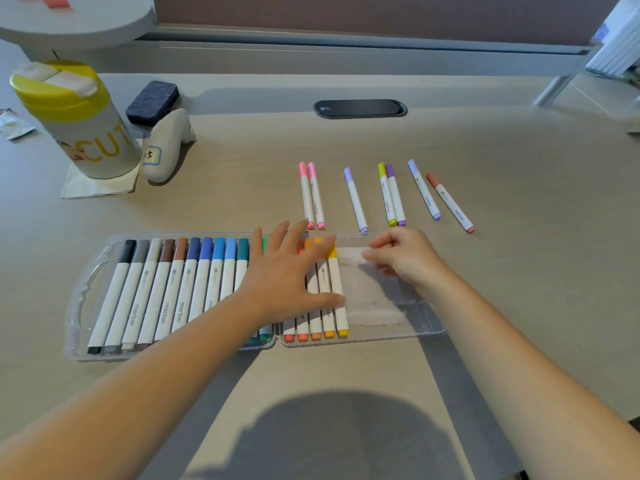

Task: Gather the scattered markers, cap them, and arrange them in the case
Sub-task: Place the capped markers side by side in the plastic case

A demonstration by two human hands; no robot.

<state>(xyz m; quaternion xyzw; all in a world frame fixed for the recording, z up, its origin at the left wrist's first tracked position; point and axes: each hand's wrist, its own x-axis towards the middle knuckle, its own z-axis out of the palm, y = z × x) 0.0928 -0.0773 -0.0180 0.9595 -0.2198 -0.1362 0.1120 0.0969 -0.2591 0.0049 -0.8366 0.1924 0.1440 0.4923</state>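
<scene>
1. the left hand [287, 271] lay spread, palm down, with straight fingers pressing on the row of white-barrelled markers with coloured caps [180, 289] packed in the clear plastic case [426, 323]; in this judgement it was levelling and holding the row so it would not roll.
2. the right hand [401, 258] hovered over the bare right part of the case with its fingers loosely curled; whether the fingertips pinched anything could not be told.
3. to do the step well, the flat hand would best keep the yellow-capped marker [337, 292] snug against its orange neighbour, leaving the open bay on the right free for the next marker, laid in parallel, cap toward the far edge.
4. seven capped markers lay loose on the pale wooden desk [346, 375], beyond the far edge of the case: a pink pair [311, 195] touching each other, a lavender marker [355, 200], a yellow-green and purple pair [391, 195], a pale blue marker [424, 190] and a coral marker [450, 202].
5. the lavender marker's near end lay just beside the right hand's fingertips, making it the likely next pick; the coral one lay farthest to the right.
</scene>
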